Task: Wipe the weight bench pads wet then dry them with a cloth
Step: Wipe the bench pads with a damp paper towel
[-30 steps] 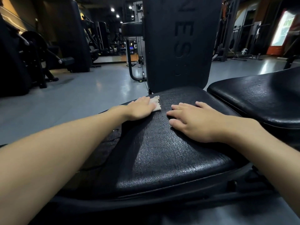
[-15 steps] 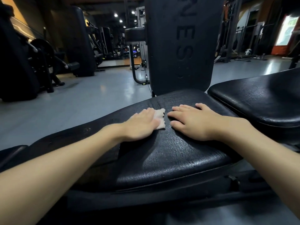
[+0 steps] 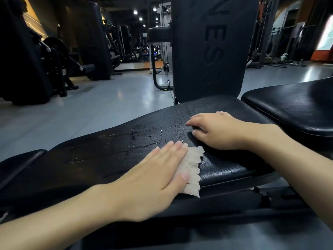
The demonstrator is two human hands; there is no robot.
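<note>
**Op A:** Head view, my entry. Left hand lay flat, palm down, fingers extended and together, pressing a pale frayed cloth onto the black seat pad. Not a clenched grasp; the cloth was pinned under the fingers and stuck out on their right side, near the pad's front edge.

**Op B:** And the right?

**Op A:** Right hand rested on the same pad, farther back, fingers loosely curled, holding nothing. It sat just beside the cloth's upper corner; whether they touched, I could not tell.

**Op B:** Pad surface?

**Op A:** I logged wet streaks and droplets on the textured vinyl, left of the right hand and beyond the left one. The upright back pad stood behind the seat, embossed letters running down it. A second black pad sat to the right, apart from both hands. Grey floor and dark gym machines lay beyond.
</note>
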